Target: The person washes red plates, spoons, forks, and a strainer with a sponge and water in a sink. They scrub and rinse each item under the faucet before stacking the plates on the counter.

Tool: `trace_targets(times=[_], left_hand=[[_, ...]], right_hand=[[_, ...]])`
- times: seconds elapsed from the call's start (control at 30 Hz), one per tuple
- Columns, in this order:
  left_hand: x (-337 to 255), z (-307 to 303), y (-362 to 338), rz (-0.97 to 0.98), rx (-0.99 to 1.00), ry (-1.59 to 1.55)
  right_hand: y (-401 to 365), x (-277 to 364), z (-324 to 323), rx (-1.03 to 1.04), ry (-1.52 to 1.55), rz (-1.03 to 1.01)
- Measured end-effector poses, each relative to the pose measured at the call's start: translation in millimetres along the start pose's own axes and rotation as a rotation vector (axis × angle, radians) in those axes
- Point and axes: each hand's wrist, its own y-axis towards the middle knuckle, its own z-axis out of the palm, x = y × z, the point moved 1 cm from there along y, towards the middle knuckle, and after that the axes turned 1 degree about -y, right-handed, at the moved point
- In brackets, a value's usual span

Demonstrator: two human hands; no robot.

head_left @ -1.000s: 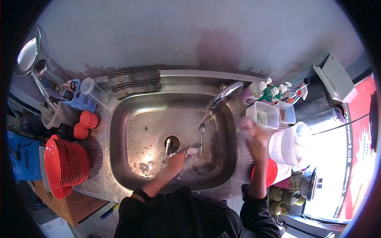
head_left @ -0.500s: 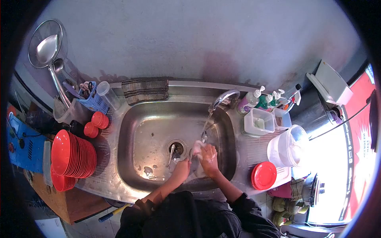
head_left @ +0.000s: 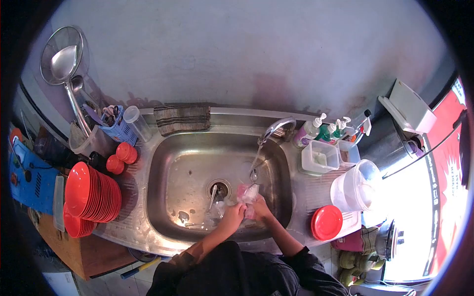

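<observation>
Both hands are close together over the right half of the steel sink [head_left: 170, 163], below the running tap [head_left: 276, 127]. My right hand [head_left: 260, 208] is closed around a soft-looking pink and whitish wet thing [head_left: 249, 191]. My left hand [head_left: 233, 217] meets it from the left, fingers curled in; I cannot tell what lies inside its grip. Left of the hands, a metal spoon [head_left: 213, 196] leans at the drain [head_left: 224, 187], with a clear, shiny item [head_left: 216, 210] beside it. Thin metal cutlery [head_left: 196, 225] lies on the sink floor near the front.
Stacked red plates [head_left: 98, 192] and small red bowls [head_left: 126, 153] stand on the left. Pump bottles [head_left: 308, 130], clear tubs [head_left: 319, 157], a white bucket [head_left: 353, 186] and red lids or plates [head_left: 327, 222] line the right. A striped cloth [head_left: 182, 118] hangs behind.
My hands have come together; the right fingers, spread over the pink thing before, are now wrapped round it. More of the pink thing shows above the hands. The view has shifted slightly.
</observation>
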Motion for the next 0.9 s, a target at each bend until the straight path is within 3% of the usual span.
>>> trace_targets(times=[0.07,0.2,0.27,0.33,0.37,0.47,0.5,0.57,0.6,0.63,0.67,0.73,0.8,0.87,0.9], left_hand=[[4,5,-2,0.006,0.007,0.049],[-3,2,-4,-0.024,-0.002,-0.087],[3,5,-2,-0.026,-0.022,-0.095],[4,5,1,-0.033,-0.047,-0.080],[5,5,2,-0.041,-0.075,-0.060],[14,9,1,0.019,-0.016,-0.090],[14,9,0,0.009,-0.016,-0.091],[15,9,0,-0.211,0.194,-0.246],[23,11,1,-0.217,0.192,-0.248],[40,16,4,-0.369,0.261,-0.293],[57,23,6,-0.521,0.330,-0.339],[92,40,11,-0.539,0.310,-0.403],[121,57,21,-0.562,0.296,-0.467],[140,70,33,-0.402,0.343,-0.600],[141,70,36,-0.411,0.347,-0.604]], right_hand=[[2,7,4,-0.217,1.493,0.708],[10,-31,21,-0.315,1.382,0.584],[9,-26,23,-0.295,1.318,0.651],[1,-14,26,-0.213,1.039,0.588],[-5,-22,74,-0.286,1.364,0.687],[-3,-18,40,-0.366,1.360,0.689],[-3,-34,43,-0.475,1.255,0.641],[-4,-61,31,-0.500,0.667,0.470],[-4,-64,21,-0.703,0.975,0.824],[5,-59,-13,-0.673,0.761,0.867],[-7,-79,4,-0.738,0.513,0.857],[-12,-93,3,-0.645,0.692,0.851],[-15,-90,3,-0.594,0.603,0.846],[-16,-83,1,-0.542,0.514,0.840],[-16,-77,-1,-0.496,0.565,0.882]])
